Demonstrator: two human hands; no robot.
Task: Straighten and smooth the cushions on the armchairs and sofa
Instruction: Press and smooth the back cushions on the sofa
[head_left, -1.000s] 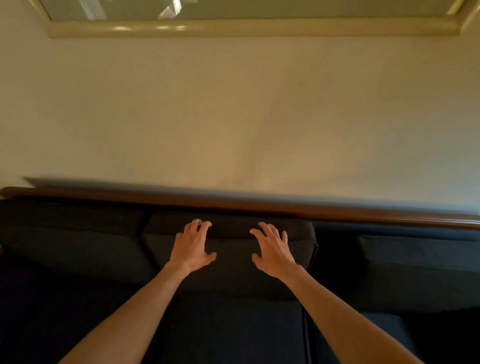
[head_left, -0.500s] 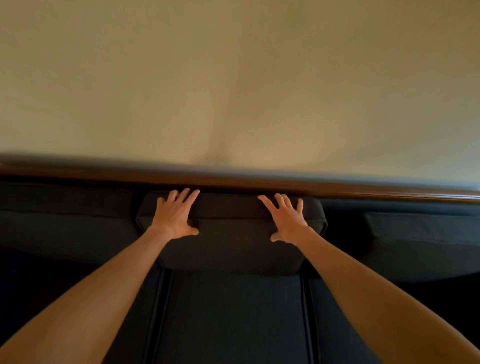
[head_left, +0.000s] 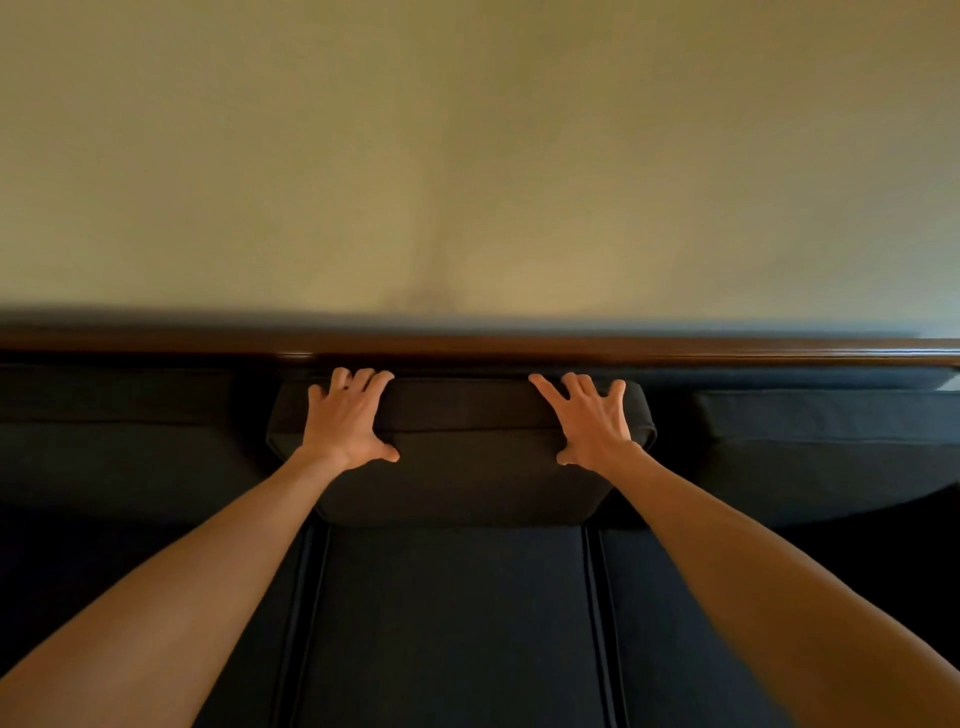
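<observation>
Dark cushion (head_left: 462, 457) sits in the middle of the sofa (head_left: 452, 623), against the back.
Left hand (head_left: 347, 422) and right hand (head_left: 589, 425) lie flat on its top, fingers spread apart, under the wooden rail (head_left: 727, 349).

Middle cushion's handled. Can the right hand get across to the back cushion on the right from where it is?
Probably yes. The right hand rests on the middle back cushion, and the right back cushion sits beside it with only a dark gap between and nothing lying across the way.
</observation>
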